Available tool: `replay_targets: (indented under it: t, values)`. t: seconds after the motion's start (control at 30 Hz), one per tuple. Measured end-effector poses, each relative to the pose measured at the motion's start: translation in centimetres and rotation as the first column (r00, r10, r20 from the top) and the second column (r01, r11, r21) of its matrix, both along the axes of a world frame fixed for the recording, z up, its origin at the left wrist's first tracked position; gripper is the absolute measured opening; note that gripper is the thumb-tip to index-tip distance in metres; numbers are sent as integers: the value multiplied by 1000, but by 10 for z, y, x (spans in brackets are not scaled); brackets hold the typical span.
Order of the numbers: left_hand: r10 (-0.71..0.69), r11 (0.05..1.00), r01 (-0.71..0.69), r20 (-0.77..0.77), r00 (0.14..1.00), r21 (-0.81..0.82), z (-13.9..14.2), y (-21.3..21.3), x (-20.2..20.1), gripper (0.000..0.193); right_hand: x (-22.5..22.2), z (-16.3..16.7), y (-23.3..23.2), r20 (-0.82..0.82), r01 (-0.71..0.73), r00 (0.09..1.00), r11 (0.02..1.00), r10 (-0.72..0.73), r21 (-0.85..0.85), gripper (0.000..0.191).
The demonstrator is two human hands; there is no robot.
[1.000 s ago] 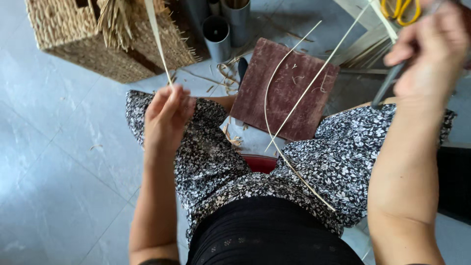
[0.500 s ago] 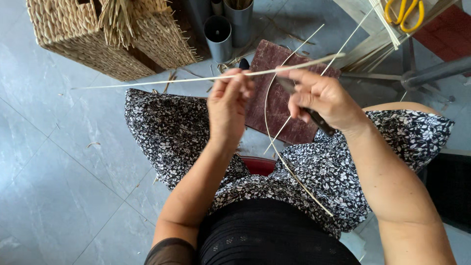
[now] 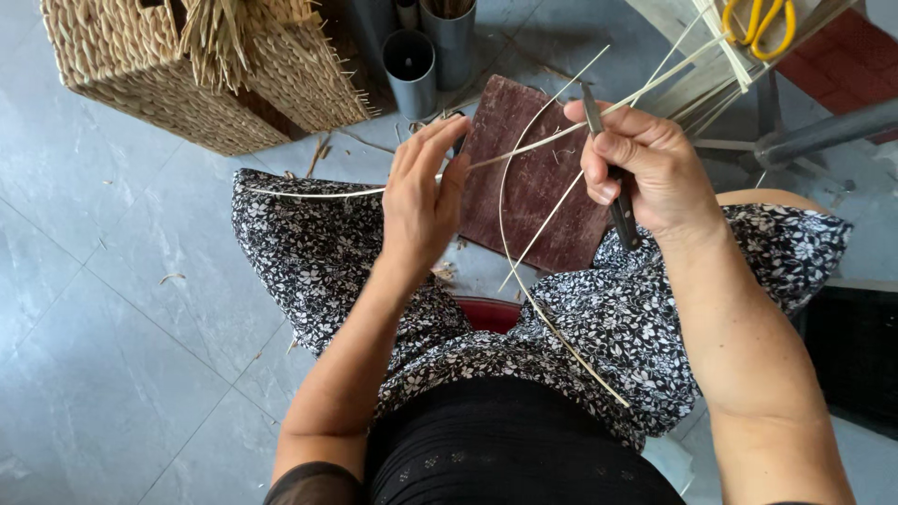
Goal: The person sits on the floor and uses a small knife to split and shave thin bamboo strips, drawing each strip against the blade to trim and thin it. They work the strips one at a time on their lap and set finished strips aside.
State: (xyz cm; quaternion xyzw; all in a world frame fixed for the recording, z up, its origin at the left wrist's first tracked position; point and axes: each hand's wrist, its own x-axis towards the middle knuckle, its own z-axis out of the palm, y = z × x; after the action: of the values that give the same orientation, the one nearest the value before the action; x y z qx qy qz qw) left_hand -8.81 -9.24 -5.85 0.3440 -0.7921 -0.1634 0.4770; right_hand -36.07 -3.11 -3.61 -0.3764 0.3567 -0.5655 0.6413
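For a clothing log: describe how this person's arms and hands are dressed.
Both forearms are bare, and the left hand and right hand wear no gloves. No rings, watch or bracelet show. A dark, sheer sleeve edge with small dots shows at the left upper arm. The right arm shows bare as far as the frame reaches.
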Motion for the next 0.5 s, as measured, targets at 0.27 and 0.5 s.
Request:
replay_targets:
  t: [0.27, 0.5]
  values:
    - [-228, 697, 307, -206, 952, 648, -2, -8, -2, 18, 10, 7, -7, -57, 132, 989, 988, -136, -75, 24]
    - [-173, 622, 248, -178, 969, 743, 10, 5, 2, 16, 49, -5, -9, -462, -56, 886, 997, 23, -58, 32]
